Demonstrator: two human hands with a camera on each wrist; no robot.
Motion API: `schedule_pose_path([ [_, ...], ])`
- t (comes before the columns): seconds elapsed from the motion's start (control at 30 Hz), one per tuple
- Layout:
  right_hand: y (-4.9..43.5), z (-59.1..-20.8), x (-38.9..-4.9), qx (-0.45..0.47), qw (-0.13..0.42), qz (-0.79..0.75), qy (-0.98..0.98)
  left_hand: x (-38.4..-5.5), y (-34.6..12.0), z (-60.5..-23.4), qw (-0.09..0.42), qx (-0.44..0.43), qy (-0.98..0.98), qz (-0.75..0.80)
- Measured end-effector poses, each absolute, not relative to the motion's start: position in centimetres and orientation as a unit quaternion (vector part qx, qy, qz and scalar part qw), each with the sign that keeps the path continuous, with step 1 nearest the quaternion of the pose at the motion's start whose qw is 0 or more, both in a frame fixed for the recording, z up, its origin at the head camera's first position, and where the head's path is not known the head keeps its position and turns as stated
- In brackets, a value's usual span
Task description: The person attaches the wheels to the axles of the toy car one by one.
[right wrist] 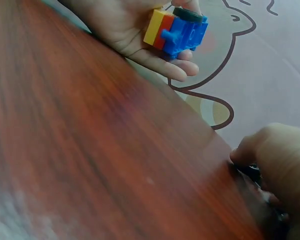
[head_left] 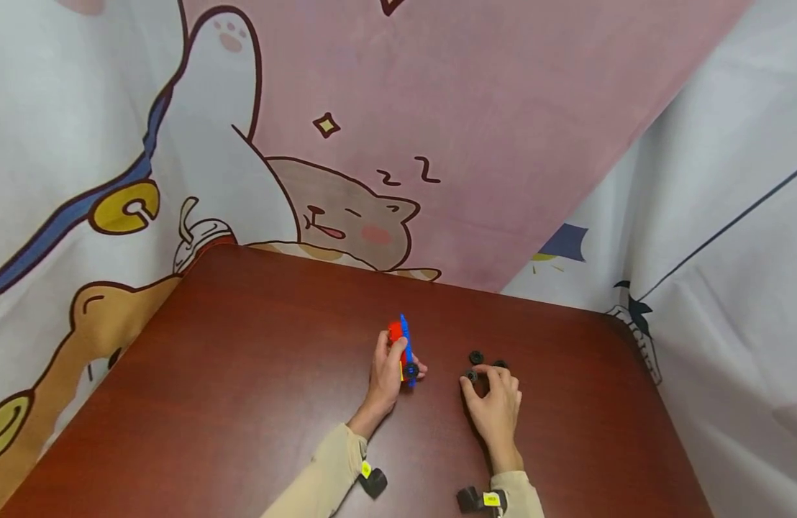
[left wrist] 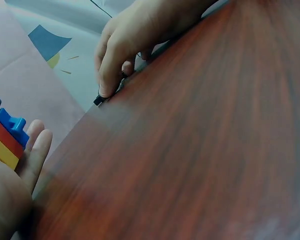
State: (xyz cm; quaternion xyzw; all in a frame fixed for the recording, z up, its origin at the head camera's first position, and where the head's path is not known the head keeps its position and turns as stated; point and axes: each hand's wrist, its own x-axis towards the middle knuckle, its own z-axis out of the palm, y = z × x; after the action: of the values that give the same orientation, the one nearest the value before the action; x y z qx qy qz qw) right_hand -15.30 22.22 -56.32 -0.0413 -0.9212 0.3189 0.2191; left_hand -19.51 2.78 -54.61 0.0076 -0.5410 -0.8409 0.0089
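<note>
My left hand [head_left: 383, 378] grips a small building-block vehicle [head_left: 408, 351] in red, blue and yellow, raised over the table. One black wheel [head_left: 411, 370] sits on its blue side, near the end closest to me. In the right wrist view the blue underside [right wrist: 182, 37] faces outward, with an axle stub showing. To the right, my right hand [head_left: 497, 410] pinches a loose black wheel [head_left: 471, 375] between thumb and fingertips at the tabletop. Just beyond those fingers lie two more black wheels, one at the left [head_left: 476, 357] and one partly hidden [head_left: 500, 364].
The reddish-brown table [head_left: 275, 345] reaches back to a pink and white cartoon curtain [head_left: 502, 129], which also hangs along both sides. Black wrist cameras are strapped to the left [head_left: 373, 483] and right [head_left: 471, 499] sleeves.
</note>
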Motion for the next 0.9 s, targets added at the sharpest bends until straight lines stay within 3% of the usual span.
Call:
schedule_pose_path([
  [0.2, 20.5, -56.6, -14.5, -0.002, 0.203, 0.409, -0.890, -18.9, 2.6, -55.1, -0.012, -0.009, -0.551, -0.834],
  [0.4, 17.0, -56.5, -14.8, -0.009, 0.257, 0.536, -0.804, -20.3, 2.0, -55.4, -0.026, -0.064, -0.548, -0.834],
  [0.63, 12.6, -53.8, -16.2, -0.020, 0.245, 0.610, -0.753, -21.4, 1.7, -54.4, -0.033, -0.064, -0.595, -0.801],
  [0.77, 11.9, -52.6, -16.7, 0.003, 0.280, 0.633, -0.722, -21.4, 1.7, -52.8, -0.039, -0.079, -0.593, -0.800],
  [0.9, 12.3, -53.9, -17.0, 0.017, 0.295, 0.689, -0.662, -20.6, 1.7, -51.8, -0.048, -0.095, -0.594, -0.797],
])
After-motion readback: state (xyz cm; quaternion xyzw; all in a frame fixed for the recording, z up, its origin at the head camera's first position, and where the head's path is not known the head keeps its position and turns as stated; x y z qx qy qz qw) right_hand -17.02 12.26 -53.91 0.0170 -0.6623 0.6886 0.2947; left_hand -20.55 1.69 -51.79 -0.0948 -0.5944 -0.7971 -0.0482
